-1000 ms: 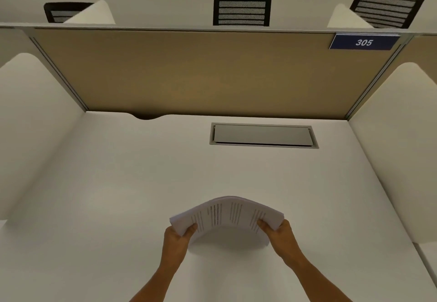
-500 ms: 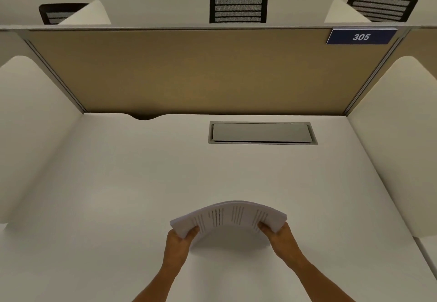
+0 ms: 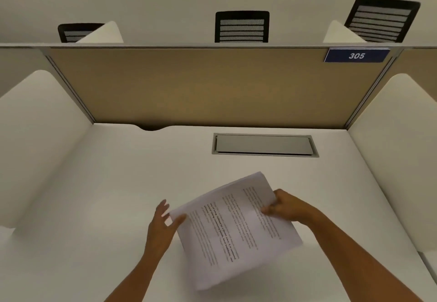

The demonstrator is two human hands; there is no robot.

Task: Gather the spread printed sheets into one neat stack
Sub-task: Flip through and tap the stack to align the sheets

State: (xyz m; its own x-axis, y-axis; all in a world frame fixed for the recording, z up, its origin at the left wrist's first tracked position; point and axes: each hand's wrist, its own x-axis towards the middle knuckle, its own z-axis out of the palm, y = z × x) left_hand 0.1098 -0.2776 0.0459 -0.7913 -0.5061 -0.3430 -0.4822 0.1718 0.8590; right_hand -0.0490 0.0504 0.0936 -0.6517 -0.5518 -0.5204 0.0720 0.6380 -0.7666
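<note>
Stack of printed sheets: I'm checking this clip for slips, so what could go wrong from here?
1. Only the right hand pinches the stack of printed sheets at one edge; sheets could fan out or slide loose.
2. The left hand is open at the opposite corner, so the tilted stack may sag toward the desk.

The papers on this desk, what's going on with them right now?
A person at a white cubicle desk holds a stack of white printed sheets above it, turned at an angle. The right hand has a grip on the stack's right edge. The left hand is open at the left corner, fingers spread, barely touching. No loose sheets show on the desk, so the gathering looks done.
</note>
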